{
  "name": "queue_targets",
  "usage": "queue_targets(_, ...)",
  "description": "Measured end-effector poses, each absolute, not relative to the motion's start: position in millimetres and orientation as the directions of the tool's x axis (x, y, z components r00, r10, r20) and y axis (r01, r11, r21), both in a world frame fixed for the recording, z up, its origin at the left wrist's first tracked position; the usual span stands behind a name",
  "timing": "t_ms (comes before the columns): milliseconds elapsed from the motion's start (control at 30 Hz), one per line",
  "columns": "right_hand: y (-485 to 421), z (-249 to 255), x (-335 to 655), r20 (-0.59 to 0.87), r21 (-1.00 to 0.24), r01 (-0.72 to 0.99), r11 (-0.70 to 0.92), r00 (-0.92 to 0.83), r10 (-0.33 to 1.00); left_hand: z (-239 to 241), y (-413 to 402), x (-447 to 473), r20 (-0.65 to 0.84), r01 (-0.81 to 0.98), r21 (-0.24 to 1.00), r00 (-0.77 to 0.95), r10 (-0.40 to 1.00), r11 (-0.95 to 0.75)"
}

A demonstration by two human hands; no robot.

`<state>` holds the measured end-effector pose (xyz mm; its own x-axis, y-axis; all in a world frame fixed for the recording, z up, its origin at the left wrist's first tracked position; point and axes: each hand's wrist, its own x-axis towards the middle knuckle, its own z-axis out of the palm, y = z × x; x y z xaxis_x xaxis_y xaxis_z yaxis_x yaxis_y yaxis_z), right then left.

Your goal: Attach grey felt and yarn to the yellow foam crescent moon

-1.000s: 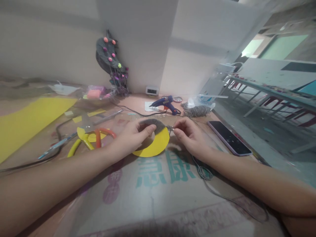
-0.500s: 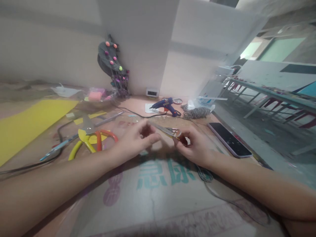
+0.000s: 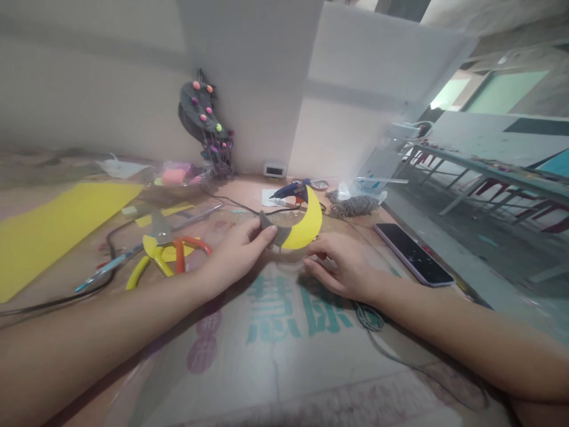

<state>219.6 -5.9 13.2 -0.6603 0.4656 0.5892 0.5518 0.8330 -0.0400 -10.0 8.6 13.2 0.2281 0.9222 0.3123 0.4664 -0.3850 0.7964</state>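
Observation:
My left hand (image 3: 237,254) pinches the grey-wrapped end of a yellow paper ring (image 3: 302,228), which stands tilted up on edge above the table. Part of the ring is wound with grey cord. My right hand (image 3: 344,264) is below and to the right of the ring, fingers curled in a pinch near its lower edge; what they grip is too small to make out. A thin grey cord (image 3: 368,317) trails on the table under my right wrist.
Scissors with yellow and orange handles (image 3: 166,252) lie left of my left hand. A blue glue gun (image 3: 291,191), a grey cord bundle (image 3: 353,206) and a phone (image 3: 413,254) lie beyond. A yellow sheet (image 3: 53,222) covers the far left. The table edge runs at right.
The ring lay flat in both hands a second ago, turned edge-on half a second ago, and now stands tilted up. My right hand has dropped lower, beneath it.

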Motion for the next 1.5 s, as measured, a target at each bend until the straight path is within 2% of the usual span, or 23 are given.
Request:
queue_targets(167, -5, 15, 220, 0.635, -0.166, 0.512, 0.843, -0.598, 0.489, 14, 9, -10, 0.31, 0.474, 0.795, 0.218, 0.925, -0.378)
queue_targets(367, 1, 13, 220, 0.61, -0.343, 0.58, 0.739, -0.461, 0.645, 14, 8, -8, 0.3, 0.494, 0.792, 0.195, 0.934, -0.358)
queue_targets(600, 5, 13, 221, 0.557, -0.444, 0.629, 0.638, -0.364, 0.746, 11, 9, -9, 0.271, 0.363, 0.866, 0.238, 0.933, -0.344)
queue_targets(800, 12, 22, 230, 0.538, -0.594, 0.595, 0.541, -0.206, 0.818, 8, 10, -7, 0.227, 0.274, 0.914, 0.264, 0.938, -0.298)
queue_targets(967, 27, 25, 238, 0.449, -0.641, 0.61, 0.466, -0.195, 0.872, 9, 10, -7, 0.251, 0.302, 0.894, 0.273, 0.929, -0.33)
queue_targets(1100, 38, 25, 240, 0.327, -0.745, 0.555, 0.371, -0.182, 0.927, 12, 9, -6, 0.269, 0.333, 0.874, 0.272, 0.924, -0.353)
queue_targets(1167, 45, 25, 243, 0.31, -0.762, 0.543, 0.352, -0.171, 0.935, 11, 9, -6, 0.269, 0.318, 0.878, 0.292, 0.918, -0.358)
queue_targets(1367, 73, 26, 252, 0.372, -0.686, 0.645, 0.337, -0.086, 0.924, 0, 12, -6, 0.279, 0.252, 0.893, 0.339, 0.899, -0.372)
queue_targets(1500, 88, 29, 245, 0.308, -0.776, 0.565, 0.282, -0.052, 0.95, -2, 13, -6, 0.279, 0.218, 0.904, 0.348, 0.895, -0.367)
